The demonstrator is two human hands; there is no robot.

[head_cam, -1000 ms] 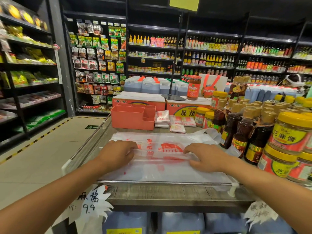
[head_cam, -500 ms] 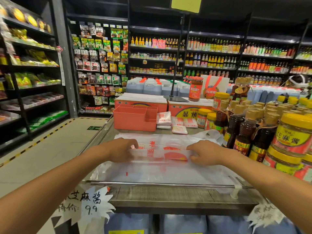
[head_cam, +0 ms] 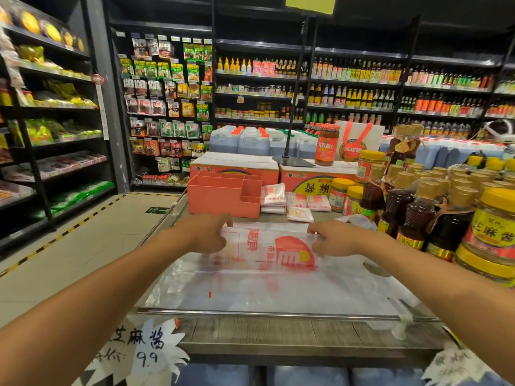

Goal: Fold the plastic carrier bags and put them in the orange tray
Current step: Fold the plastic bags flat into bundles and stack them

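Observation:
A clear plastic carrier bag (head_cam: 267, 277) with red print lies flat on the display table, its far half folded over toward me. My left hand (head_cam: 207, 235) grips the fold's left end and my right hand (head_cam: 335, 239) pinches its right end. The orange tray (head_cam: 223, 195), with several compartments, stands behind the bag at the back left. Folded bags (head_cam: 274, 197) are stacked just right of the tray, and more folded bags (head_cam: 308, 206) lie beside them.
Dark sauce bottles (head_cam: 412, 215) and yellow-lidded jars (head_cam: 493, 235) crowd the table's right side. Orange cartons (head_cam: 237, 165) with a red-lidded jar (head_cam: 327, 144) stand behind the tray. A metal rail (head_cam: 278, 313) runs along the near edge. An open aisle lies to the left.
Both hands have moved away from me, carrying the bag's fold farther over, so the red logo now shows between them.

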